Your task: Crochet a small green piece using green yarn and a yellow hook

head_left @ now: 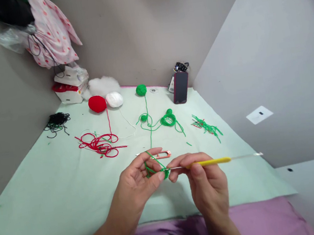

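My left hand [139,181] pinches a small green crochet piece [166,173] between thumb and fingers, with green yarn looped over its raised index finger. In my right hand [207,182] is a crochet hook [215,161] with a yellow handle, held like a pencil. The hook's metal tip points left and meets the green piece; the exact stitch is too small to make out. From the green yarn ball [141,90] at the back, a strand runs down toward my left hand. Orange-handled thread snips [164,154] lie just beyond my fingers, partly hidden by them.
Red yarn ball [97,104], white yarn ball [114,99] and stuffing [104,86] sit back left. Tangled red yarn [99,144] and black yarn [57,123] lie left. Coiled green yarn [169,119], green scraps [207,127] and an upright phone [181,87] are beyond my right hand. Walls border the table.
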Motion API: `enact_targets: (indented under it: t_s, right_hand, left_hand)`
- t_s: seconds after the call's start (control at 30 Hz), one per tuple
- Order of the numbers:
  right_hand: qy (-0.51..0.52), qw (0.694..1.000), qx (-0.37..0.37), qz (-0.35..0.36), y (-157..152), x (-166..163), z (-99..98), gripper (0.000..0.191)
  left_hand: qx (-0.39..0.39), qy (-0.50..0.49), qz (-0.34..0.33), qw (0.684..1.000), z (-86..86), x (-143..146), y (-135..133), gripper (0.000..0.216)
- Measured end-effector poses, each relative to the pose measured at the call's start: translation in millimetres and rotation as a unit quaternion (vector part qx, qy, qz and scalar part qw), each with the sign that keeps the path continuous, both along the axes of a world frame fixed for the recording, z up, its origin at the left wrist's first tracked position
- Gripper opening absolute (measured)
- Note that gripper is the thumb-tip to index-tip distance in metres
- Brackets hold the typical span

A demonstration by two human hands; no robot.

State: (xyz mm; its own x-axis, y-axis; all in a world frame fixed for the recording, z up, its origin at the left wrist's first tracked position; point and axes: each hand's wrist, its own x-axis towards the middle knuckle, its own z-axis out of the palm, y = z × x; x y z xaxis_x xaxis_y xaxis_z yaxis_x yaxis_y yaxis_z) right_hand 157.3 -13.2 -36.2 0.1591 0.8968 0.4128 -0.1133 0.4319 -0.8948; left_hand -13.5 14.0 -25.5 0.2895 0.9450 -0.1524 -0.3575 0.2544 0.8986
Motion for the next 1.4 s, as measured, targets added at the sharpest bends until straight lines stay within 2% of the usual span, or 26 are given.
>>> enact_targets:
  t_s: [0.1, 0.23, 0.33, 0.57, 0.7, 0.83, 0.9, 0.93, 1.03, 1.1, 1.2, 1.33, 1.4]
  right_hand:
    - [-0.1, 0.993, 0.062, -0.025, -5.6, 2.3, 1.1, 0.023]
    - [-0.212, 0.971, 0.112, -0.02, -9.5, 5.2, -0.7, 0.025]
    - [-0.231, 0.961, 0.146, -0.036, -10.6, 5.9, -3.6, 0.025]
    - [-0.236, 0.96, 0.145, -0.048, -10.3, 5.5, -5.9, 0.025]
    - [-0.319, 0.927, 0.169, -0.106, -12.1, 4.9, -10.0, 0.027]
    - [-0.397, 0.89, 0.175, -0.143, -14.7, 3.5, -16.5, 0.046]
    - [-0.367, 0.902, 0.18, -0.137, -13.8, 2.0, -16.4, 0.042]
    - [-0.32, 0.922, 0.169, -0.138, -12.7, 1.2, -15.0, 0.035]
    - [-0.136, 0.981, 0.087, -0.11, -7.0, -1.7, -7.1, 0.025]
    - [-0.061, 0.994, 0.055, -0.069, -2.3, -4.2, -1.7, 0.023]
    - [-0.081, 0.995, 0.053, -0.032, 2.3, -8.5, 1.1, 0.021]
    - [-0.162, 0.98, 0.086, -0.076, -0.7, -10.7, -6.8, 0.026]
    - [-0.243, 0.957, 0.119, -0.105, -3.7, -8.7, -12.6, 0.032]
  left_hand:
    - [0.001, 0.016, 0.011, 1.0, 0.1, 0.0, -1.6, 0.031]
    - [0.017, 0.068, 0.028, 0.997, -0.3, 0.8, -2.6, 0.034]
    - [0.042, 0.103, 0.04, 0.993, 0.0, 0.5, -2.9, 0.034]
    - [0.063, 0.105, 0.046, 0.991, 1.3, 0.4, -3.7, 0.024]
    - [0.035, 0.072, 0.034, 0.996, 1.9, 5.0, -2.9, 0.025]
    - [-0.087, -0.063, -0.045, 0.993, 2.6, 6.3, -0.4, 0.042]
    - [-0.143, -0.12, -0.076, 0.979, 3.2, 4.5, 1.8, 0.046]
    - [-0.154, -0.13, -0.075, 0.977, 3.5, 3.3, 2.9, 0.044]
    - [-0.124, -0.094, -0.042, 0.987, 3.7, 0.4, 4.0, 0.036]
    - [-0.084, -0.057, -0.034, 0.994, 2.8, 0.1, 2.5, 0.036]
    - [-0.034, -0.038, -0.024, 0.998, 0.1, 1.9, -0.8, 0.034]
    - [-0.034, -0.037, -0.001, 0.999, -2.4, 6.9, -1.5, 0.033]
    - [-0.065, -0.066, -0.005, 0.996, -2.4, 9.5, -0.4, 0.038]
